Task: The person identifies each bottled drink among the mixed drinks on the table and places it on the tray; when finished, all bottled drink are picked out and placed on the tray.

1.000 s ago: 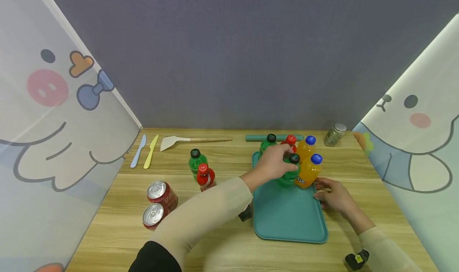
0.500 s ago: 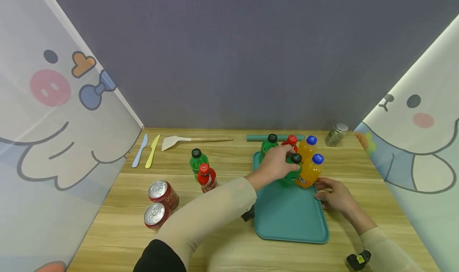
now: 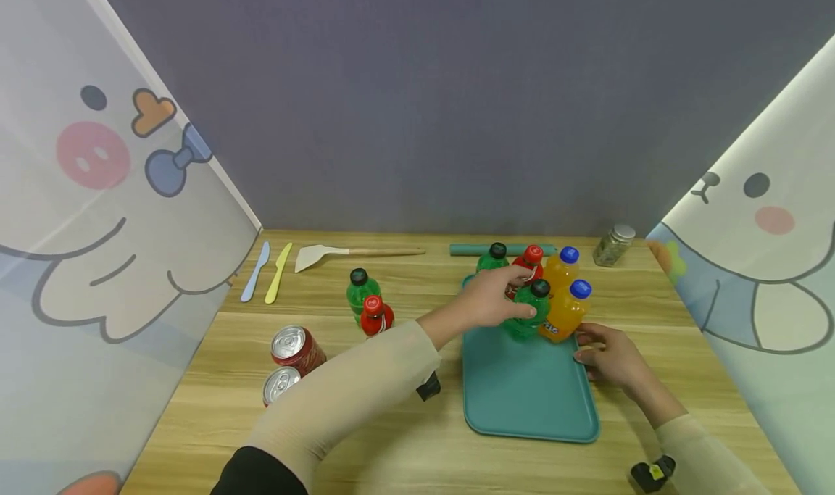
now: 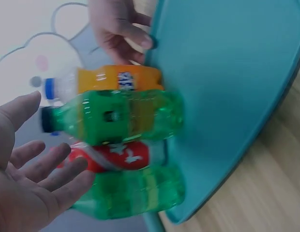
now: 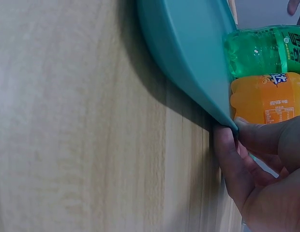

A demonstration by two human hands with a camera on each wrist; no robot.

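Note:
My left hand (image 3: pixel 491 297) is beside the front green bottle (image 4: pixel 111 117), fingers spread and apart from it in the left wrist view. That bottle stands upright on the teal tray (image 3: pixel 530 393). Around it on the tray's far part are a red-capped cola bottle (image 3: pixel 531 259), another green bottle (image 3: pixel 493 256) and two orange soda bottles, a front one (image 3: pixel 566 312) and a back one (image 3: pixel 561 267). At the tray's right edge, my right hand (image 3: pixel 609 357) pinches the rim between thumb and fingers, as the right wrist view shows.
Left of the tray stand a green bottle (image 3: pixel 361 292) and a red cola bottle (image 3: pixel 376 316). Two red cans, one farther (image 3: pixel 296 348) and one nearer (image 3: pixel 280 385), are at front left. Behind lie a spatula (image 3: pixel 359 251), two plastic knives (image 3: pixel 278 272), a teal rod (image 3: pixel 466 250) and a jar (image 3: pixel 614 246).
My left hand has let go of the front green bottle and drawn slightly to the left. The bottle stays on the tray. My right hand still holds the rim.

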